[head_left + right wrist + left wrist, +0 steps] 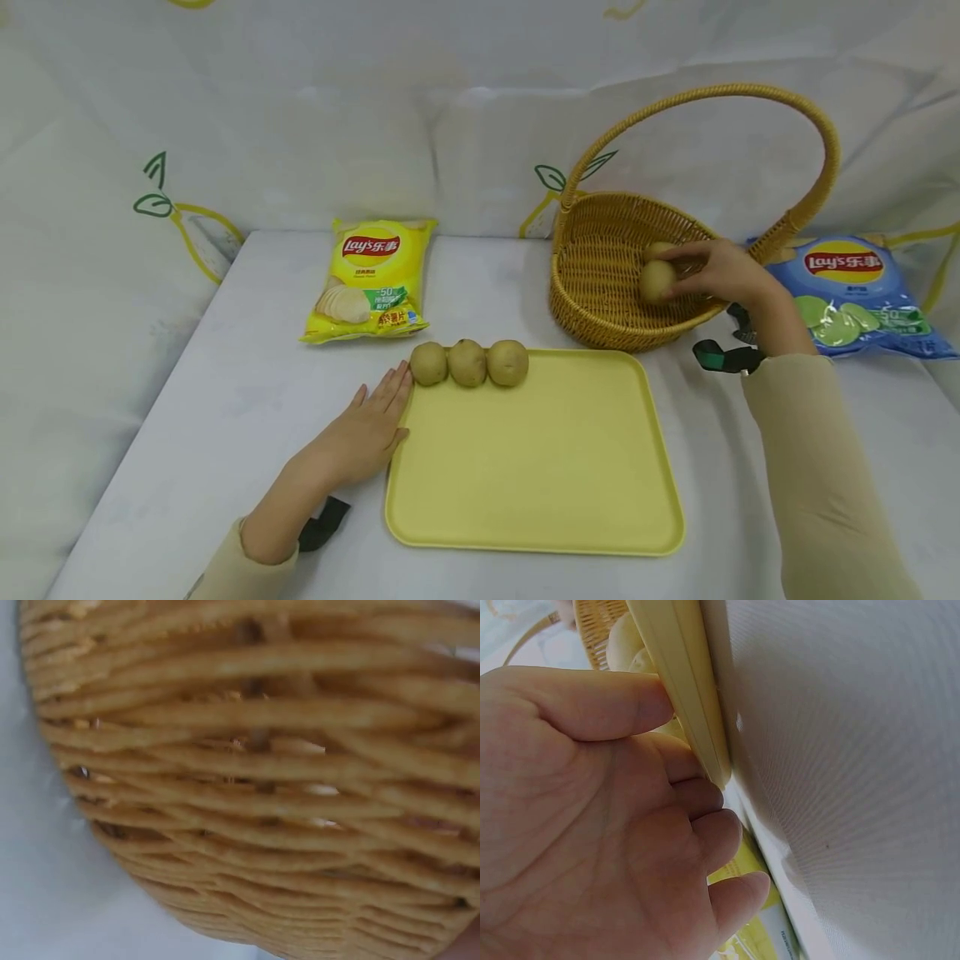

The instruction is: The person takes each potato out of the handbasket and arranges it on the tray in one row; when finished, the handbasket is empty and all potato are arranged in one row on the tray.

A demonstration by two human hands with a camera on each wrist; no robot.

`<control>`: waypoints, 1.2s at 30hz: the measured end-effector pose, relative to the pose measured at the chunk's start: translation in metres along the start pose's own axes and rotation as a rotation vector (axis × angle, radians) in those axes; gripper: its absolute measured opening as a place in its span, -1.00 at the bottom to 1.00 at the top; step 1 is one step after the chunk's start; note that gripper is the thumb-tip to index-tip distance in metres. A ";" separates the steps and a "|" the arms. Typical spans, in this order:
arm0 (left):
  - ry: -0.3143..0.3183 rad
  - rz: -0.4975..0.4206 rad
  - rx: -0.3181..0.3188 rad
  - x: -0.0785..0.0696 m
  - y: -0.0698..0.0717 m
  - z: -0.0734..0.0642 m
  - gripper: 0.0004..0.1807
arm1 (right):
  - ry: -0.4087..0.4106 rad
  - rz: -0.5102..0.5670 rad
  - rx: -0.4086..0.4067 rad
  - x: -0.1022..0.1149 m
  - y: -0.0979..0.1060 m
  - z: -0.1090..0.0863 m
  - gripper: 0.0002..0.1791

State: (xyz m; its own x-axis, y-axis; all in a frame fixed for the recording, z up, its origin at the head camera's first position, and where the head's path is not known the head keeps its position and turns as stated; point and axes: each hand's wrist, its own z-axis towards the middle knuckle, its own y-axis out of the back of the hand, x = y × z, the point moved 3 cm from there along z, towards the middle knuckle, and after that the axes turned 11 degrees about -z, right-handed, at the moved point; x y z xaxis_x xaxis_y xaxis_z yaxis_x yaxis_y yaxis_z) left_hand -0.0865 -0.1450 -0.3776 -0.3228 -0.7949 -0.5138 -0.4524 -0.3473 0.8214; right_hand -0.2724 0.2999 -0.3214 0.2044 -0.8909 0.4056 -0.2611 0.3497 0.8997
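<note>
My right hand (723, 271) reaches over the rim into the wicker basket (600, 250), thumb and fingers pinching a round yellow-brown pear (657, 282). Behind it a second pear (658, 249) shows in part, half covered by the fingers. Basket weave (262, 802) fills the right wrist view and hides that hand's grip. At the left side of the yellow tray (536, 467), my left hand (360, 437) lies with extended fingers, the thumb against the tray's edge (686, 682). Three more pears (467, 363) sit in a row along the tray's far left edge.
A yellow bag of Lay's chips (369, 279) lies behind the tray on the left. Right of the basket is a blue Lay's bag (855, 292), partly behind the right arm. The tall basket handle (735, 90) arches over the basket. White cloth hangs behind the table.
</note>
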 end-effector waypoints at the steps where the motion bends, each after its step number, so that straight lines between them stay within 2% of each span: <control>1: -0.002 0.001 -0.001 0.000 0.000 0.000 -0.32 | 0.001 0.003 -0.014 0.000 0.000 -0.001 -0.31; 9: 0.008 0.005 0.008 0.001 -0.001 0.001 -0.31 | 0.016 0.058 -0.104 0.006 -0.005 -0.009 -0.32; 17: 0.004 0.015 0.005 0.003 -0.001 0.003 -0.31 | 0.037 0.266 -0.158 0.016 -0.007 -0.016 -0.35; 23: 0.004 0.009 0.004 0.003 -0.001 0.003 -0.31 | 0.057 0.252 -0.219 0.027 -0.007 -0.021 -0.36; 27: 0.003 0.014 0.001 0.003 0.000 0.002 -0.31 | 0.094 0.273 -0.284 0.037 -0.007 -0.024 -0.40; 32: 0.002 0.018 0.002 0.003 0.000 0.002 -0.31 | 0.155 0.386 -0.347 0.049 -0.011 -0.031 -0.41; 36: 0.004 0.017 0.003 0.003 0.000 0.002 -0.31 | 0.252 0.489 -0.373 0.060 -0.013 -0.037 -0.42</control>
State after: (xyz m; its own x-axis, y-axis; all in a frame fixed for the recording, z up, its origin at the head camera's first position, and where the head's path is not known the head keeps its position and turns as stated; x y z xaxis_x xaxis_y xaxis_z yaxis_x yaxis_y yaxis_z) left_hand -0.0895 -0.1460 -0.3794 -0.3267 -0.8027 -0.4990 -0.4498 -0.3323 0.8290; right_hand -0.2217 0.2526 -0.3031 0.3717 -0.5244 0.7660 -0.0454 0.8139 0.5792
